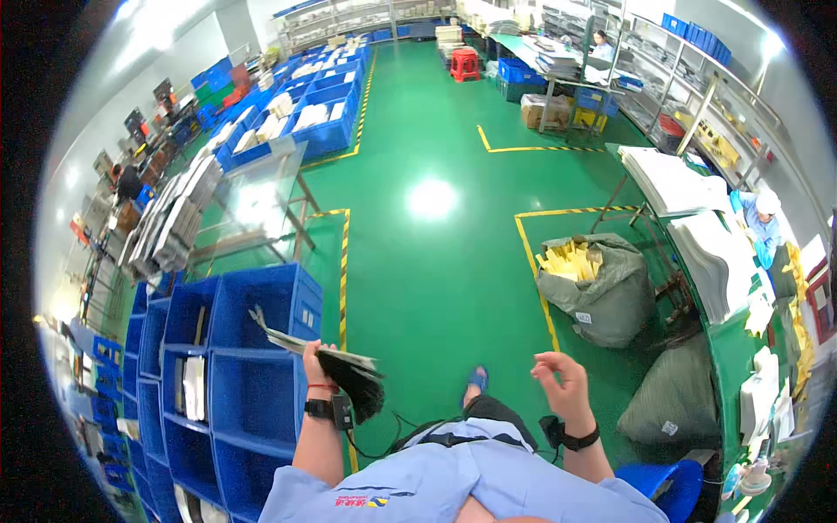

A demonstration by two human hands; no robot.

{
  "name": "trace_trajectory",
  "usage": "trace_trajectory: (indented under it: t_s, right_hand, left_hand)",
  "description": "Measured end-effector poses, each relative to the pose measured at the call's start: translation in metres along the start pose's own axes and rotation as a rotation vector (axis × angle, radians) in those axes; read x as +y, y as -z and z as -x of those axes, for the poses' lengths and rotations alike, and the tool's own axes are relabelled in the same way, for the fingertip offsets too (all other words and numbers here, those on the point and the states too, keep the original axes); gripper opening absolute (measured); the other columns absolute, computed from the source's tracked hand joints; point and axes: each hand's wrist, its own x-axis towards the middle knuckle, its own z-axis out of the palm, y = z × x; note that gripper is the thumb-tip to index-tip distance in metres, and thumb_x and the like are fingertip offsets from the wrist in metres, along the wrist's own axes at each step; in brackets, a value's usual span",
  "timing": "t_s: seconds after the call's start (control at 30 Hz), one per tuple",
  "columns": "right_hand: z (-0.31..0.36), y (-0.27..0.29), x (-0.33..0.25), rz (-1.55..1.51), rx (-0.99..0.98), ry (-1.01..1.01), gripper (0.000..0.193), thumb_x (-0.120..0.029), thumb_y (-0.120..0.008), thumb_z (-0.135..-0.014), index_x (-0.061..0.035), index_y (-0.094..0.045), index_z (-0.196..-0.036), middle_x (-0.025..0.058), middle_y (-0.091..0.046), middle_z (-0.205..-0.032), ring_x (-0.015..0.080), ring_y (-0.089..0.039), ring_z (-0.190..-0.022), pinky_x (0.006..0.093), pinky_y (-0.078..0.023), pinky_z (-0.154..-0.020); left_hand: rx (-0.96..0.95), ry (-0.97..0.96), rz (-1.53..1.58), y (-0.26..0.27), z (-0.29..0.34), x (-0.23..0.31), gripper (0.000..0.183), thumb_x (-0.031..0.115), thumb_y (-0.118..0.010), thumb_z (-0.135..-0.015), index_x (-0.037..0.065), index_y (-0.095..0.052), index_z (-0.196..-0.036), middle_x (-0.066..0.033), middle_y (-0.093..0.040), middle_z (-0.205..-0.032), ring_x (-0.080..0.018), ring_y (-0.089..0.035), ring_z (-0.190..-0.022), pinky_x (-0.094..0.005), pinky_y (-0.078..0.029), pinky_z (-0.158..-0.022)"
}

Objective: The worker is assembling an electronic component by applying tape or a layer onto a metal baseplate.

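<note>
Black-and-white sheets splay beyond the left hand closed around them; a loosened grip could spill them. The right hand, half-curled, looks empty.

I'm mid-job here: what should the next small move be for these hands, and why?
I'd probably bring the right hand across to steady the fanned end of the bundle of dark and pale strips. The left hand alone grips it, its dark part spreads out loosely beyond the fingers, and the right hand is raised apart from it and looks empty.
</note>
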Motion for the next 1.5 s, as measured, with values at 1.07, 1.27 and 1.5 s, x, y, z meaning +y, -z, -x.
trace_trajectory:
  t_s: [1.07, 1.27, 1.5]
  right_hand:
    - [-1.105, -0.073, 0.234, -0.099, 0.028, 0.029, 0.012, -0.004, -0.061, -0.086, -0.0011, -0.067, -0.096, 0.0089, -0.066, -0.081, 0.0155, -0.063, -0.07, 0.0265, -0.05, -0.063]
    - [-1.296, -0.04, 0.322, -0.177, 0.215, -0.084, 0.01, -0.005, -0.061, -0.087, 0.0014, -0.066, -0.093, 0.0068, -0.065, -0.08, 0.0099, -0.06, -0.068, 0.0244, -0.048, -0.062]
    - [-1.587, -0.032, 0.337, -0.212, -0.08, 0.162, 0.012, -0.006, -0.06, -0.088, -0.0008, -0.066, -0.097, 0.0065, -0.066, -0.083, 0.0111, -0.061, -0.07, 0.0249, -0.049, -0.062]
  left_hand:
    - [-0.232, 0.293, 0.031, -0.874, -0.811, -0.017, 0.028, 0.032, -0.059, -0.085, 0.005, -0.053, -0.085, -0.01, -0.06, -0.091, -0.0244, -0.061, -0.092, -0.0408, -0.05, -0.085]
    - [-0.558, 0.52, -0.133, -1.037, -0.918, -0.08, 0.031, 0.031, -0.054, -0.087, 0.001, -0.063, -0.091, -0.0135, -0.067, -0.095, -0.0272, -0.064, -0.091, -0.0395, -0.051, -0.084]
    - [-0.405, 0.109, 0.121, -1.14, -1.046, -0.06, 0.049, 0.04, -0.044, -0.092, 0.0, -0.057, -0.119, -0.0143, -0.06, -0.121, -0.03, -0.057, -0.108, -0.0478, -0.043, -0.098]
